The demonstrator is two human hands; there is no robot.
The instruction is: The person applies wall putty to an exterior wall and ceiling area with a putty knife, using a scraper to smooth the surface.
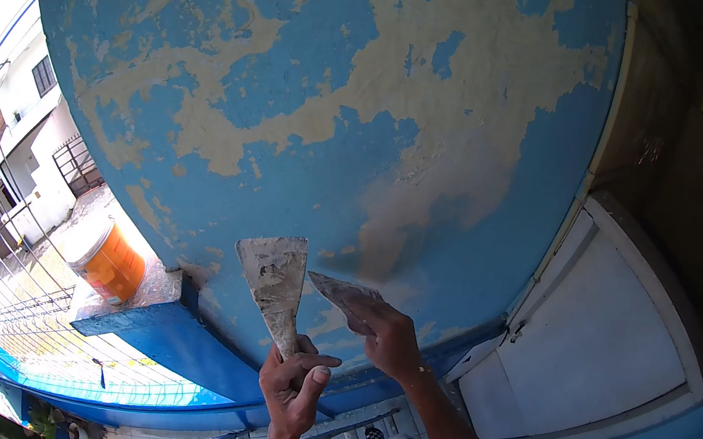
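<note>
Left hand (293, 383) wrapped tight round the handle of a putty knife (274, 281), thumb laid across the top, fingers fully curled with no gap showing. Blade sticking up and away from the knuckles, tilted a bit left, caked in dried grey filler. Right hand (388, 339) just beside it, up and to the right of the left fingers, pinching a second scraper (345, 294); fingers closed over the back end of that blade, so the handle is mostly hidden under the palm. Second blade pointing left from the fingertips toward the first blade, the two tips near each other, can't tell if actually touching. Both blades up against a blue wall (318, 78) with big peeled beige patches, a pale smeared patch of filler (428, 195) right above the right fingers. Off to the left of the left hand, well apart, an orange bucket (111, 261) sitting on a ledge. White panel (596, 347) off to the right of the right hand.
</note>
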